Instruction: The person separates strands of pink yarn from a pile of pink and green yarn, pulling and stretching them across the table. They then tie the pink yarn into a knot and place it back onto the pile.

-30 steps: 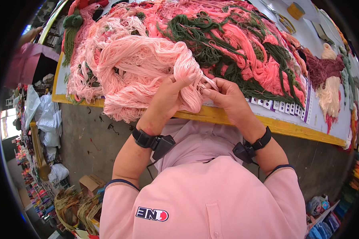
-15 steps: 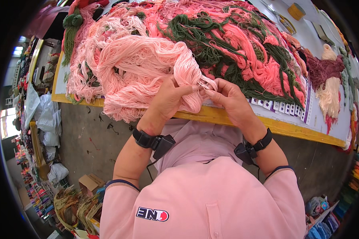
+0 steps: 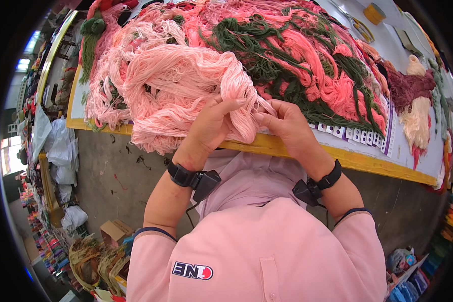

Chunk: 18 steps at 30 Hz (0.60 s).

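Observation:
A big, loose skein of pale pink yarn [image 3: 176, 95] lies over the near edge of the table, part of it hanging down. My left hand [image 3: 214, 123] is closed on the skein's right end, thumb on top, its other fingers partly hidden by the strands. Just to the right, my right hand [image 3: 282, 120] pinches a thin bundle of the same pale strands between thumb and fingers. Behind the skein spreads a tangled heap of coral pink yarn [image 3: 299, 48] mixed with dark green yarn [image 3: 246, 38].
Yellow trim runs along the table's front edge [image 3: 347, 160]. Scissors [image 3: 361, 30] and a yellow spool [image 3: 374, 14] lie at the far right. Maroon yarn [image 3: 410, 85] drapes nearby. White plastic bags [image 3: 63, 151] and a cardboard box [image 3: 116, 231] stand at left.
My right hand has shifted slightly right and its fingers have drawn together on the strands. My left hand's thumb has moved a little up and left. The skein lies almost as before.

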Available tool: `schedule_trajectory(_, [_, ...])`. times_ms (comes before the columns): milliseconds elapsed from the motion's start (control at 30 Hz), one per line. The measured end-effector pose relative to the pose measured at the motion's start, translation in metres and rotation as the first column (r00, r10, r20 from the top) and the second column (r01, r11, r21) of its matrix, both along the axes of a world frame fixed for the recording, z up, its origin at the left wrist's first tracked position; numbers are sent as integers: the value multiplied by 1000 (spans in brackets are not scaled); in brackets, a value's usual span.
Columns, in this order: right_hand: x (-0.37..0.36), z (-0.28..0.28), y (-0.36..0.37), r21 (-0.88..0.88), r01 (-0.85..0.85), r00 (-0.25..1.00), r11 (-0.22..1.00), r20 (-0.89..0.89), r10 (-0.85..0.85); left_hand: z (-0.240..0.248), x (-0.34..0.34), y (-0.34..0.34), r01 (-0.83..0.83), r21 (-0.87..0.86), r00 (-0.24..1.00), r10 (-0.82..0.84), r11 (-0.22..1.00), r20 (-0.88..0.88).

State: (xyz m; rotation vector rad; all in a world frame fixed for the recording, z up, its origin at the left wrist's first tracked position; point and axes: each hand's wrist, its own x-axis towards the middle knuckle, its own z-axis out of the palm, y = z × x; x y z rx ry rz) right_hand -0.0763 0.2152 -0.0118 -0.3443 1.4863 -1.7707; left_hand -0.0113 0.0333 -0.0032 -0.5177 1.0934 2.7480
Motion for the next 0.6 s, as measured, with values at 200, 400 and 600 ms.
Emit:
schedule_trajectory(200, [-2, 1, 6, -57, -10, 996, 998, 87, 15, 5, 1, 5, 67, -246, 990, -95, 967, -105])
schedule_trajectory(400, [-4, -6, 9, -72, -6, 989, 997, 146, 17, -2, 3, 4, 44, -265, 988, -82, 963, -134])
schedule_trajectory(600, [-3, -10, 10, -140, 60, 988, 988, 148, -39, -7, 3, 6, 45, -289, 988, -85, 956, -127])
